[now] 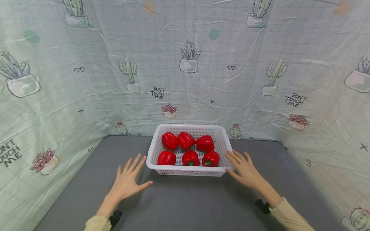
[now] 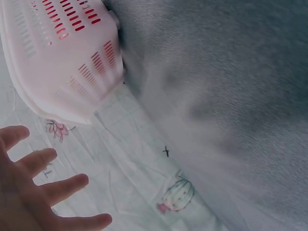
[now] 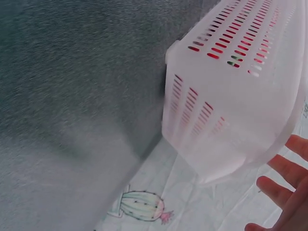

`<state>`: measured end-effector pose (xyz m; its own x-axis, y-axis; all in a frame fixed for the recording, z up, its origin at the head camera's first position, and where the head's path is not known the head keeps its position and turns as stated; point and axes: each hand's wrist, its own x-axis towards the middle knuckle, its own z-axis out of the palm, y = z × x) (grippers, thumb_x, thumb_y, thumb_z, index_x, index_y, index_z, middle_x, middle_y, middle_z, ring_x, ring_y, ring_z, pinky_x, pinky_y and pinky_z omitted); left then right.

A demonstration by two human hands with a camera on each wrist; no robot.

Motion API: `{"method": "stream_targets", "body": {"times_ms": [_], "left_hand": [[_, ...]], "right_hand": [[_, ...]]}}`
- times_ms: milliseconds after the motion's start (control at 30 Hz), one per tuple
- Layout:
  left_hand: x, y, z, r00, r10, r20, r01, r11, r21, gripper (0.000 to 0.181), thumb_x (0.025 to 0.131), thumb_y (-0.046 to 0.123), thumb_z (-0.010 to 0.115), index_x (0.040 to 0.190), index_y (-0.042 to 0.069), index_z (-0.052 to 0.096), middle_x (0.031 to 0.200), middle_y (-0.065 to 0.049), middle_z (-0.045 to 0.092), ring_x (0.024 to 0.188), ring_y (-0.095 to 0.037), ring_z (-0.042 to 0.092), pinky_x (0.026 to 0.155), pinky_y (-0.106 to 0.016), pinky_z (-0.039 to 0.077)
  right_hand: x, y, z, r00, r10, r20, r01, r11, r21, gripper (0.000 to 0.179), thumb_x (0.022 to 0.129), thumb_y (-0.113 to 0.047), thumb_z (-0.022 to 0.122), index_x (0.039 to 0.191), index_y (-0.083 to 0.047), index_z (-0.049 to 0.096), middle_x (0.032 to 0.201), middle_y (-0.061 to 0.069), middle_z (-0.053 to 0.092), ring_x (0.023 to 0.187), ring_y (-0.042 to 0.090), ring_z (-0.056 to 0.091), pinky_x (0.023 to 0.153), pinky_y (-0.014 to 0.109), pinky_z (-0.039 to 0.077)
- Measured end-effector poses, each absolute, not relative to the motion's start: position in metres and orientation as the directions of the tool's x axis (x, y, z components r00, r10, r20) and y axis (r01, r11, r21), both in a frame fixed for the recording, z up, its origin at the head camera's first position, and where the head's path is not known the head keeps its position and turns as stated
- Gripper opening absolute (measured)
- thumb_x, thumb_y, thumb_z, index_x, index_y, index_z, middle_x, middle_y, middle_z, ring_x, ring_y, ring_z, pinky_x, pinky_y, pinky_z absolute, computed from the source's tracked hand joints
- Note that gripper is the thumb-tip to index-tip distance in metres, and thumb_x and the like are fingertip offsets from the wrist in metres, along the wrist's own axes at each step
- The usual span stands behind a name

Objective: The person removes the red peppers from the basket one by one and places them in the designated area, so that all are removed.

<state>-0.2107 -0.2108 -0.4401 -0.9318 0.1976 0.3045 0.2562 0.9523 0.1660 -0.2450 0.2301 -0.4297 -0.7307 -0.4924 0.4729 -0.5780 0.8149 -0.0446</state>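
Note:
A white perforated plastic basket (image 1: 190, 172) sits on the grey table, with several red bell peppers (image 1: 190, 158) lying in it in two rows. My left hand (image 1: 127, 181) is spread beside the basket's left front corner, its fingers straight and apart from the rim. At the right front corner, my right hand (image 1: 244, 168) has its fingers extended, the fingertips overlapping the rim in the head view. The left wrist view shows my left fingers (image 2: 67, 190) fanned out below the basket. In the right wrist view my right fingers (image 3: 288, 171) are right at the basket's rim.
A grey tabletop (image 1: 185, 205) spreads in front of the basket. Behind it and on both sides hangs a pale, wrinkled cloth (image 1: 185, 86) printed with potted cacti and lettering. Each wrist wears a black strap (image 1: 115, 218) next to a beige sleeve (image 1: 98, 223).

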Motion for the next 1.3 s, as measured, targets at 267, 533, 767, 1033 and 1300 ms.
{"method": "stream_targets", "body": {"times_ms": [267, 533, 767, 1033, 1300], "left_hand": [[-0.217, -0.2, -0.433, -0.933, 0.198, 0.3, 0.262, 0.946, 0.192, 0.088, 0.071, 0.062, 0.057, 0.142, 0.026, 0.022, 0.149, -0.006, 0.022, 0.132, -0.037, 0.022, 0.094, -0.07, 0.015], [-0.228, -0.193, -0.424, -0.922, 0.217, 0.321, 0.287, 0.939, 0.188, 0.078, 0.076, 0.057, 0.055, 0.141, 0.024, 0.026, 0.149, -0.007, 0.022, 0.132, -0.037, 0.024, 0.095, -0.069, 0.017], [-0.239, -0.188, -0.421, -0.909, 0.241, 0.341, 0.316, 0.93, 0.187, 0.072, 0.08, 0.052, 0.052, 0.141, 0.022, 0.027, 0.149, -0.008, 0.022, 0.131, -0.04, 0.022, 0.094, -0.069, 0.018], [-0.254, -0.18, -0.421, -0.921, 0.229, 0.314, 0.299, 0.933, 0.199, 0.071, 0.082, 0.052, 0.049, 0.141, 0.02, 0.027, 0.148, -0.011, 0.021, 0.131, -0.044, 0.017, 0.095, -0.068, 0.016], [-0.272, -0.175, -0.428, -0.929, 0.217, 0.3, 0.294, 0.926, 0.239, 0.071, 0.083, 0.052, 0.046, 0.141, 0.016, 0.028, 0.147, -0.014, 0.023, 0.13, -0.045, 0.019, 0.095, -0.069, 0.015]], "right_hand": [[-0.256, 0.221, -0.425, -0.717, -0.51, 0.476, -0.589, 0.808, -0.022, 0.055, 0.078, -0.024, 0.065, 0.127, -0.007, 0.049, 0.132, 0.014, 0.048, 0.122, 0.034, 0.041, 0.096, 0.062, 0.018], [-0.266, 0.216, -0.416, -0.714, -0.526, 0.462, -0.597, 0.802, -0.009, 0.053, 0.077, -0.023, 0.066, 0.125, -0.008, 0.05, 0.131, 0.014, 0.049, 0.122, 0.033, 0.041, 0.097, 0.062, 0.018], [-0.276, 0.213, -0.411, -0.711, -0.554, 0.433, -0.612, 0.791, 0.005, 0.05, 0.08, -0.024, 0.064, 0.125, -0.009, 0.05, 0.13, 0.015, 0.05, 0.123, 0.033, 0.04, 0.098, 0.063, 0.017], [-0.291, 0.209, -0.411, -0.705, -0.602, 0.375, -0.638, 0.769, 0.034, 0.05, 0.077, -0.025, 0.068, 0.123, -0.013, 0.052, 0.131, 0.014, 0.048, 0.123, 0.034, 0.04, 0.097, 0.065, 0.018], [-0.303, 0.208, -0.408, -0.67, -0.675, 0.307, -0.698, 0.714, 0.046, 0.05, 0.074, -0.024, 0.071, 0.12, -0.013, 0.054, 0.132, 0.015, 0.048, 0.123, 0.035, 0.04, 0.095, 0.066, 0.021]]}}
